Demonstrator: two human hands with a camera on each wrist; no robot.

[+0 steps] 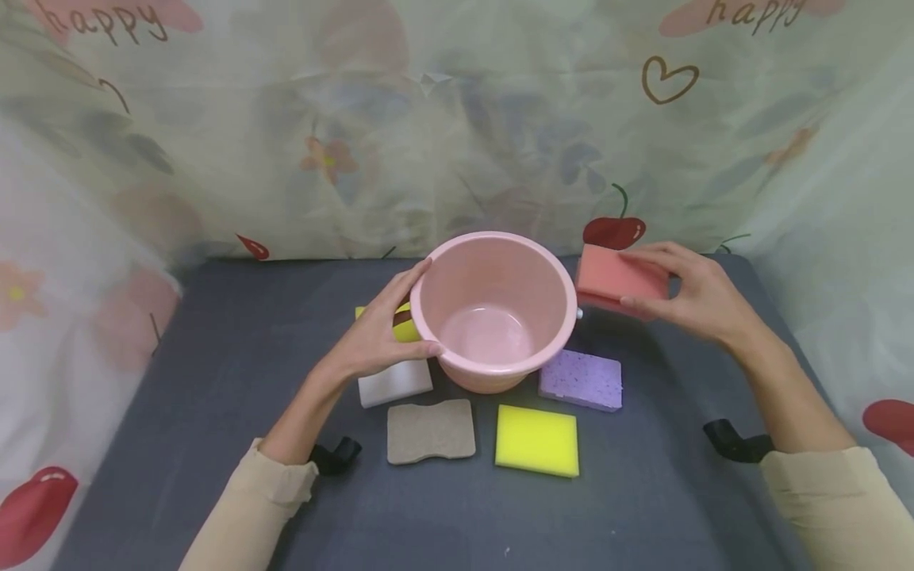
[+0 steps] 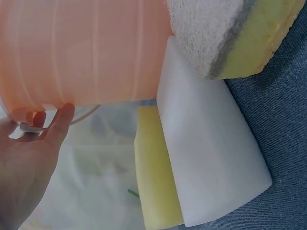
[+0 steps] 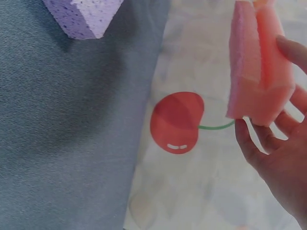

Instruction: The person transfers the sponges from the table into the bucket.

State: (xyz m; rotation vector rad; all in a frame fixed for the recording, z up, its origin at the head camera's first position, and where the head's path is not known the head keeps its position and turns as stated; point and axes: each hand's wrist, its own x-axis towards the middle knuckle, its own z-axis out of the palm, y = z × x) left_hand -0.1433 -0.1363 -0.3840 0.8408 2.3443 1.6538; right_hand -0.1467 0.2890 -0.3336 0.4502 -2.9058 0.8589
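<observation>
A pink bucket (image 1: 493,369) stands mid-table with its opening toward me. On its left side, my left hand (image 1: 378,329) grips the rim, and the left wrist view has its fingers (image 2: 61,125) against the bucket wall near the handle (image 2: 86,116). My right hand (image 1: 696,289) pinches a pink sponge (image 1: 617,277) beside the bucket's right rim, above the table. In the right wrist view that sponge (image 3: 261,67) has a groove along its side, with thumb and fingers on opposite edges.
Around the bucket lie a white sponge (image 1: 395,384), a grey-faced sponge (image 1: 431,432), a yellow sponge (image 1: 537,441) and a speckled purple sponge (image 1: 581,381). Another yellow sponge (image 2: 156,167) is partly hidden behind my left hand. A patterned curtain (image 1: 457,159) borders the dark table (image 1: 214,381).
</observation>
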